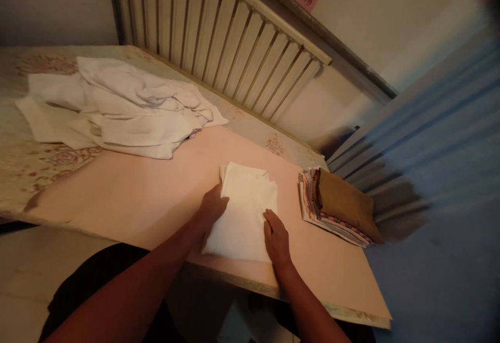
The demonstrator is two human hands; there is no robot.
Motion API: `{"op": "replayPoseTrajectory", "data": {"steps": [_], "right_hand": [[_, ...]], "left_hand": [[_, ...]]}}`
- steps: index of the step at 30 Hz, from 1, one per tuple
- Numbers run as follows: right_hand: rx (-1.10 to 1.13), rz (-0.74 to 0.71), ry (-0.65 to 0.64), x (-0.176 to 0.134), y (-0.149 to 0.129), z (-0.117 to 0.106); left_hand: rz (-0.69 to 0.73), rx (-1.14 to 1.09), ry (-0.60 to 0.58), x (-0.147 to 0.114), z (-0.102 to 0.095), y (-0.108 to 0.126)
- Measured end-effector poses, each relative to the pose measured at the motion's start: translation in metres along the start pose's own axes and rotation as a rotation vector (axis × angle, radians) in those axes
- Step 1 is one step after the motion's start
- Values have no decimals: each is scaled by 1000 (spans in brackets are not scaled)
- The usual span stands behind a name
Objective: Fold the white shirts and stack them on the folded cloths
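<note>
A folded white cloth (245, 213) lies in front of me on the table's pink cover, with a few layers showing at its far edge. My left hand (214, 203) grips its left side, thumb on top and the other fingers mostly out of sight at the edge. On the opposite side, my right hand (277, 238) is closed at the cloth's right edge with its fingers bent. Whether the cloth is a garment or a plain piece, I cannot tell.
A loose heap of white cloth (133, 109) spreads over the table's left end. To the right stands a neat stack of folded fabrics (344, 202), brown on top. A radiator (226, 41) runs behind the table (156, 192), and a blue curtain (441, 176) hangs at the right.
</note>
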State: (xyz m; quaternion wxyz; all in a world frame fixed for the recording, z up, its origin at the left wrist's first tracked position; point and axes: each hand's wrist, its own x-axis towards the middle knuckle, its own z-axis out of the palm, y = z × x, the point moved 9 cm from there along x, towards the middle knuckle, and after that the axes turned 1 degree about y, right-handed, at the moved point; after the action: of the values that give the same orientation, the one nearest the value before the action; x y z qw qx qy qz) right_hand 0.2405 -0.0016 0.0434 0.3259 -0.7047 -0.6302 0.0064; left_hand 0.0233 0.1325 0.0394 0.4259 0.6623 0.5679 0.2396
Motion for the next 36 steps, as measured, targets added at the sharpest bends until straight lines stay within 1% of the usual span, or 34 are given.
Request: {"op": "replayPoseTrajectory", "data": {"steps": [12, 27, 36], "right_hand": [[-16, -9, -1, 1, 0, 0], [-16, -2, -6, 0, 0, 0], [-9, -23, 8, 0, -1, -1]], "left_hand": [[3, -3, -5, -1, -1, 3], [3, -12, -2, 1, -1, 2], [-3, 0, -1, 2, 1, -1]]}}
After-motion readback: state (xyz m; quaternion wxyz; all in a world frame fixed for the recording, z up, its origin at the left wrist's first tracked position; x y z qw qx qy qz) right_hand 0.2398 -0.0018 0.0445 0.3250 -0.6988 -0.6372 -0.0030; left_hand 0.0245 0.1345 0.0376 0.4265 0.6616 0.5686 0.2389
